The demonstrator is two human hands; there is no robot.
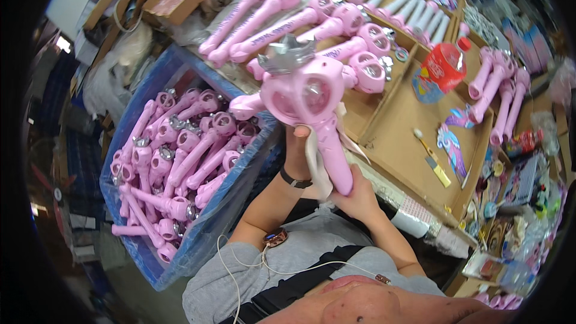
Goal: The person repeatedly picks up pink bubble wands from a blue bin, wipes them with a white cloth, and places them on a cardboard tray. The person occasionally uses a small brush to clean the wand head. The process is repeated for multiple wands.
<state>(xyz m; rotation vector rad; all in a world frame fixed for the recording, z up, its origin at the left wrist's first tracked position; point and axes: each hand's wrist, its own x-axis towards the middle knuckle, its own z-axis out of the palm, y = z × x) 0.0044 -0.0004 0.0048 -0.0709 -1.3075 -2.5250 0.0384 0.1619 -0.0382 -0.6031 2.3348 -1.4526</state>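
Observation:
A pink plastic toy wand (330,153) with a silver crown and clear windows in its round head is held up before me. My left hand (298,139) is at the underside of the wand's head, a pale cloth (317,166) beside it; most of its fingers are hidden. Around the lower end of the handle, my right hand (357,195) is closed. Behind the held wand, several similar wands (274,33) with dark lettering lie side by side at the table's far side. Many more pink wands (180,157) fill a blue plastic-lined bin at the left.
The blue bin (135,258) stands left of the table. A cardboard tray (391,144) holds a brush (432,157), purple-blue decorated pieces (450,144) and a red-labelled bottle (438,72). Pink-and-white handle parts (418,15) lie in a farther compartment. Several wands (495,85) rest at the right.

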